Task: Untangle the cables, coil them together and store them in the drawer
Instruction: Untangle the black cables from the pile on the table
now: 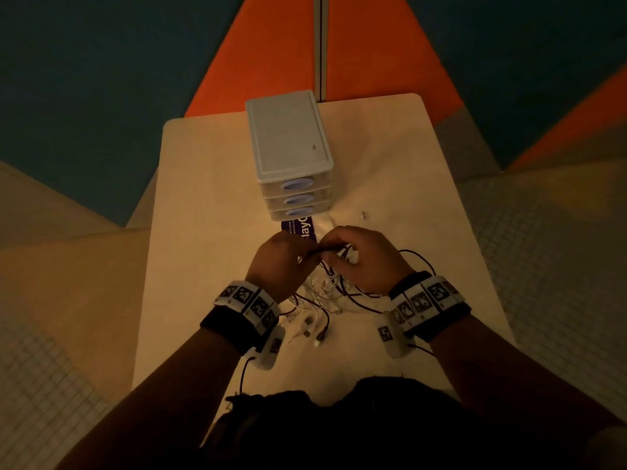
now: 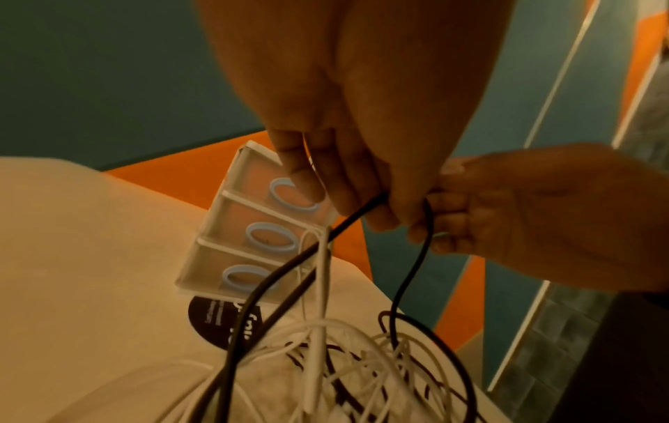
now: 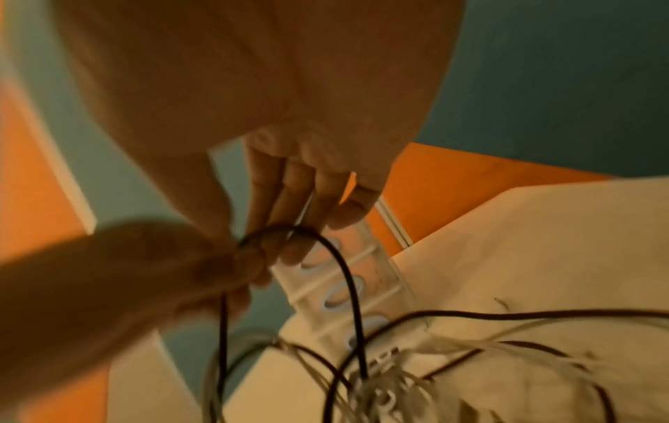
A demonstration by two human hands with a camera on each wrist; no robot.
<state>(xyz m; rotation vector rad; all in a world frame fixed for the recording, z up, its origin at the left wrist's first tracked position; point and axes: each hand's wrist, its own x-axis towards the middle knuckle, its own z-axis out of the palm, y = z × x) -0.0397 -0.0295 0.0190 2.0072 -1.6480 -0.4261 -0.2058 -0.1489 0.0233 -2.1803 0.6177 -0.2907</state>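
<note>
i hold the black cable (image 2: 362, 213) pinched in both the left hand (image 1: 276, 262) and the right hand (image 1: 361, 257), lifted clear so it separates from the tangle (image 1: 325, 293) below my fingers; the drawer unit (image 1: 288, 147) beyond them is closed.

The right wrist view is smeared with motion blur, so the white cables (image 3: 452, 380) at its lower edge run together and their strands cannot be counted. There the left hand (image 3: 119, 286) is a dark, soft shape whose fingertips cannot be told apart. In the head view, both hands cover the spot where the black cable (image 1: 325, 250) is pinched (the grip shows only from the wrists). The purple label (image 1: 303, 228) in front of the drawer unit (image 1: 288, 140) is half hidden under the left hand (image 1: 276, 262), its print too small to read. The tangle (image 2: 344, 372) runs off the left wrist view's bottom edge. The cable plugs (image 1: 314, 329) on the counter (image 1: 203, 232) are too small to identify.
</note>
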